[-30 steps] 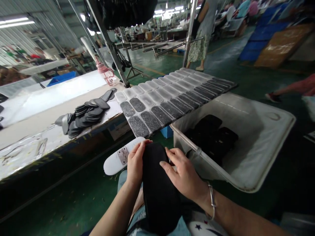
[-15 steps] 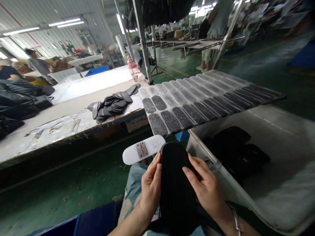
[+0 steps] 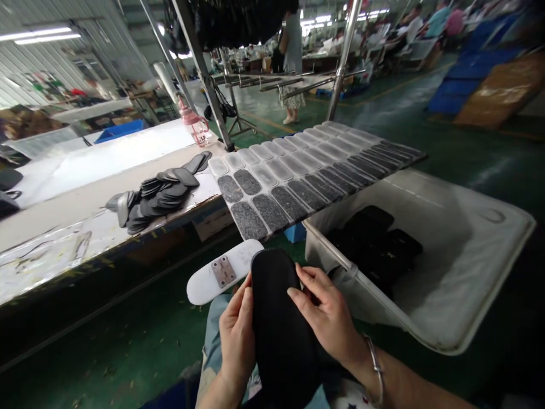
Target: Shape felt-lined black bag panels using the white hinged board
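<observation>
Between my hands is a long black fabric piece with a rounded end (image 3: 279, 318), upright in front of my lap. My left hand (image 3: 238, 329) pinches its left edge with thumb and fingers. On the opposite edge, my right hand (image 3: 326, 309) grips with the thumb on the near face and the fingers at the side; a bracelet is on that wrist. Just behind the black piece's top left sits a white oval board (image 3: 200, 284) with a metal plate (image 3: 223, 271) screwed onto it. The lower end of the black piece blends into dark shadow.
A slanted board (image 3: 272, 232) bears rows of grey and dark oval pads. Right of me stands a white bin (image 3: 451, 284) with black pieces (image 3: 374, 238) inside. Dark oval pads (image 3: 164, 196) are heaped on the left table (image 3: 51, 227), near a pink bottle (image 3: 196, 125). A person (image 3: 292, 62) stands farther back.
The view has turned to the right, so the surroundings sit farther left and more of the bin shows. Both hands keep their hold on the black piece.
</observation>
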Available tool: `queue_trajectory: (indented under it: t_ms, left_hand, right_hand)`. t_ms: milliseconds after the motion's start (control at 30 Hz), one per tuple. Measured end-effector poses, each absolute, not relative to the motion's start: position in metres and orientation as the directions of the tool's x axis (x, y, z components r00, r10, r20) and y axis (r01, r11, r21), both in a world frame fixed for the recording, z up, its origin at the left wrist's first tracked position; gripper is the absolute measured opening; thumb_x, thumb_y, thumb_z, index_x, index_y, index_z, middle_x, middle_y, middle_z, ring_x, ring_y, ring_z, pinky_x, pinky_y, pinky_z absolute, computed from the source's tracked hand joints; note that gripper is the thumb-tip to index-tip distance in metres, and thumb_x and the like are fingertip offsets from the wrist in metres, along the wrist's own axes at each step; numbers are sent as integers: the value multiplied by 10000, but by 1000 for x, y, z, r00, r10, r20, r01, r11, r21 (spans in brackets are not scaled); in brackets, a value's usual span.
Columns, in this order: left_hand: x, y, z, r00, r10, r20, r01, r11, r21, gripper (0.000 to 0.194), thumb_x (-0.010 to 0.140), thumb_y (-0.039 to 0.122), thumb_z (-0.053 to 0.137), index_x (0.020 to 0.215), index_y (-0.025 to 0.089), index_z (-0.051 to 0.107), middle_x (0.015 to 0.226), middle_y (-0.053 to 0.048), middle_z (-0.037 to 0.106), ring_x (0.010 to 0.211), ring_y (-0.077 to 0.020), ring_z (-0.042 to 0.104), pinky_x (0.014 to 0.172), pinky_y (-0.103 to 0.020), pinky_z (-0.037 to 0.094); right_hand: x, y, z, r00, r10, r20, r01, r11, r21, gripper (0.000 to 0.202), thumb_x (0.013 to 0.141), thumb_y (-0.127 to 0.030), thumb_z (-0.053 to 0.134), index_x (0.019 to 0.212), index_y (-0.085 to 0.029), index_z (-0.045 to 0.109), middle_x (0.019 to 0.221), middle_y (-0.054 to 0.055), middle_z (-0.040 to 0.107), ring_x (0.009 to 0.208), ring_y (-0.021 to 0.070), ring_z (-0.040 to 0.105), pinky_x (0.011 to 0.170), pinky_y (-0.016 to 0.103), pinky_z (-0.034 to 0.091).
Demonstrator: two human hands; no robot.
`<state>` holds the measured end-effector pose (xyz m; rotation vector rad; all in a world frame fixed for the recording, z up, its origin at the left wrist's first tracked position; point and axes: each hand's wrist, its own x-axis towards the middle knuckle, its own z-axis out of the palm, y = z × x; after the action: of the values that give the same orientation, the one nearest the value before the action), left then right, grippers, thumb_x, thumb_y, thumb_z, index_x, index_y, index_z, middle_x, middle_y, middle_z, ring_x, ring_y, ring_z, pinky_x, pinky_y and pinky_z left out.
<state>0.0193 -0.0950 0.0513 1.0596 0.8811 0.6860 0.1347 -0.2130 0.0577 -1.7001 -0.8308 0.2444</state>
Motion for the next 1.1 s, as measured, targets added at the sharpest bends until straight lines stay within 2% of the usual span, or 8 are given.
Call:
queue_trajectory:
  t_ms: [100,367,567,700,800,900,1000,1100]
  left_hand:
    - [22,-95,52,484,821,-304,-64,380,923,366,800,434,676,1122,261,685,1227,-33,653,1205,-244,551,1086,-382,381]
    - [22,-89,52,516,791,-328,-67,418,906,369,771,416,703,1102,255,689,1165,-40,685,1174,-264,573,1045,-408,422]
    - [46,-46,48,571,821,27,-127,56,990,217,853,389,613,966,217,683,1180,-31,662,1229,-226,516,1100,-353,325]
    - [72,-32,60,765,643,-34,-42,104,994,425,930,501,402,1122,219,655,1160,-55,672,1162,-245,560,1037,-377,382]
    - [82,-34,68,811,581,-69,79,9,997,570,933,555,293,995,192,729,1006,-67,713,1049,-267,604,993,-374,402]
    - [84,-39,68,820,572,-35,83,-57,995,556,932,552,294,976,221,739,983,-41,715,1011,-255,609,956,-350,415]
    - [85,-40,63,819,572,-46,65,-14,998,559,938,552,279,984,232,736,988,-26,716,1014,-235,606,963,-328,408]
    - [85,-37,56,830,551,-88,79,40,996,606,935,574,240,990,221,729,984,-36,716,1004,-234,610,967,-334,406]
  right_hand:
    - [136,-213,56,725,638,259,393,-75,-917,401,899,-277,564,1296,-224,551,1127,77,562,891,152,589,782,281,529]
    - [141,-213,62,726,646,234,360,-68,-930,383,890,-263,563,1268,-203,573,1027,65,568,699,109,558,664,262,529]
    - [141,-210,63,726,653,217,344,-71,-936,360,845,-217,599,1203,-176,599,1033,68,565,653,89,548,611,240,524]
    - [149,-210,68,682,693,234,396,-80,-915,304,853,-209,579,1155,-176,594,1057,76,577,622,80,539,622,248,536]
    - [171,-208,78,662,716,219,395,-85,-915,343,883,-270,560,1215,-186,553,1035,75,602,741,119,598,673,260,554]
    - [196,-197,91,576,773,267,506,-79,-859,439,869,-321,600,1285,-196,534,1099,85,600,891,157,617,768,294,551]
    - [210,-181,98,448,835,318,681,-89,-727,243,827,-286,664,1051,-193,681,1008,66,637,901,171,620,836,320,517]
    - [210,-172,99,422,833,358,751,-100,-652,75,805,-251,691,831,-182,681,866,45,645,841,172,615,800,317,510]
